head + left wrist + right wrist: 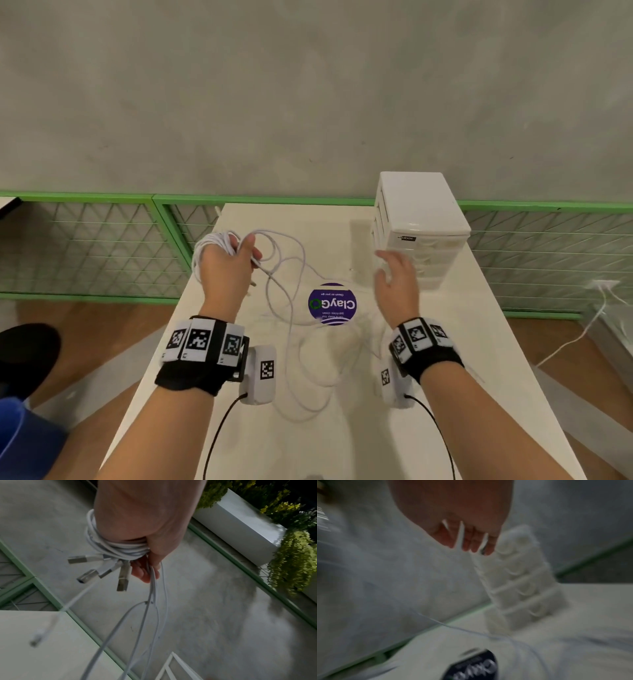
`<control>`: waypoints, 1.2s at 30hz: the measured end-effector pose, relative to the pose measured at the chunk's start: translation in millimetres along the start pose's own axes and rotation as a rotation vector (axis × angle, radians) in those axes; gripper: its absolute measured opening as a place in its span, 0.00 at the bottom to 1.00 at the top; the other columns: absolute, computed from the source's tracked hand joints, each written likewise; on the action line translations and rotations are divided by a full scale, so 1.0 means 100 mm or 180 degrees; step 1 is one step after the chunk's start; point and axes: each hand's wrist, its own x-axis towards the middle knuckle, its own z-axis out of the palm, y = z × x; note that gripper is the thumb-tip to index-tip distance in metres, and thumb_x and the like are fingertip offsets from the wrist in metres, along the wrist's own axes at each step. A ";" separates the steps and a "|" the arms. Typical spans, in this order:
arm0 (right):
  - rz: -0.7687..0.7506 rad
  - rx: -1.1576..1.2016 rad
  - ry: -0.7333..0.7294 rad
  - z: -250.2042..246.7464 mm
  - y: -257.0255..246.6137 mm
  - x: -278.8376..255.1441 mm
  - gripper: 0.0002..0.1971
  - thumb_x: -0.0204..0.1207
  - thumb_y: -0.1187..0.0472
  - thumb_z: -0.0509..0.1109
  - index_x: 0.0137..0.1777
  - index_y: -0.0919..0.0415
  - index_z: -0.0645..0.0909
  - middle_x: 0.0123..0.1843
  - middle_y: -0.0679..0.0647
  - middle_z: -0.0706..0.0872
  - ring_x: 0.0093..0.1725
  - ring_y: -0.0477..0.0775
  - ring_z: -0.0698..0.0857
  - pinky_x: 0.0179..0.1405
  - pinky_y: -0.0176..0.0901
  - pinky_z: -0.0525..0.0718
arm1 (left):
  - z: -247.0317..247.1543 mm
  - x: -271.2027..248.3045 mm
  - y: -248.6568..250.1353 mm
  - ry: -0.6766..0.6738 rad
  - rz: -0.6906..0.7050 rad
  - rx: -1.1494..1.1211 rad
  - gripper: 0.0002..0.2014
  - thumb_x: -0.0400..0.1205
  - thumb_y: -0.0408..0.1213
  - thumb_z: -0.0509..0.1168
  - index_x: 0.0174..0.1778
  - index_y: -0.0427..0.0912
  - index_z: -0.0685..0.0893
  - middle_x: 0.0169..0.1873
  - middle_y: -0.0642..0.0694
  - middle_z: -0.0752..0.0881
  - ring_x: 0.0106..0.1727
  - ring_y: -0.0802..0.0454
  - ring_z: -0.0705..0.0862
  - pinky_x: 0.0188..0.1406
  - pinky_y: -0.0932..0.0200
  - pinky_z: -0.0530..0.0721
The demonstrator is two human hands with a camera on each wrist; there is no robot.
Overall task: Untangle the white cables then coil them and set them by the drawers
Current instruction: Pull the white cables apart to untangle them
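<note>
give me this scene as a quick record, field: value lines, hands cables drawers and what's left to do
left hand: left hand grips a coiled bundle of white cables, metal USB plugs sticking out
right hand: right hand open, holding nothing, in front of the drawers
loose cable: white strands trail from the left hand in loops over the white table
drawers: white plastic drawer unit at the table's far right
sticker: round purple sticker
remaining: coil unfinished, not yet set down

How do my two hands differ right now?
The left hand grips a coil of white cables wound round it; the right hand holds nothing. The left hand's fingers curl shut; the right hand's are loosely spread. The right hand is nearer the white drawers. Both wear marker wristbands.
</note>
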 end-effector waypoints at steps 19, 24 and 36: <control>0.1581 -0.0421 -0.0223 -0.23 0.30 0.21 0.15 0.82 0.55 0.63 0.54 0.62 0.87 0.50 0.61 0.90 0.52 0.63 0.85 0.47 0.43 0.78 | -0.18 -0.01 -0.05 -0.0142 -0.0215 0.0175 0.17 0.84 0.38 0.64 0.27 0.42 0.77 0.29 0.46 0.86 0.26 0.55 0.81 0.18 0.68 0.77; 0.1924 -0.0763 -0.0833 -0.12 0.31 0.12 0.19 0.80 0.61 0.62 0.69 0.70 0.74 0.69 0.67 0.78 0.66 0.66 0.78 0.63 0.50 0.75 | 0.02 -0.05 -0.05 -0.0794 -0.0524 0.0345 0.14 0.83 0.41 0.65 0.32 0.41 0.78 0.29 0.45 0.89 0.32 0.43 0.86 0.23 0.62 0.77; -0.0476 0.0992 -0.2208 0.10 -0.94 0.05 0.37 0.76 0.66 0.65 0.82 0.48 0.53 0.76 0.46 0.70 0.74 0.42 0.69 0.73 0.35 0.64 | 0.18 -0.19 0.31 -0.1540 0.0369 0.1388 0.17 0.80 0.39 0.68 0.26 0.40 0.75 0.18 0.45 0.75 0.16 0.55 0.71 0.18 0.64 0.70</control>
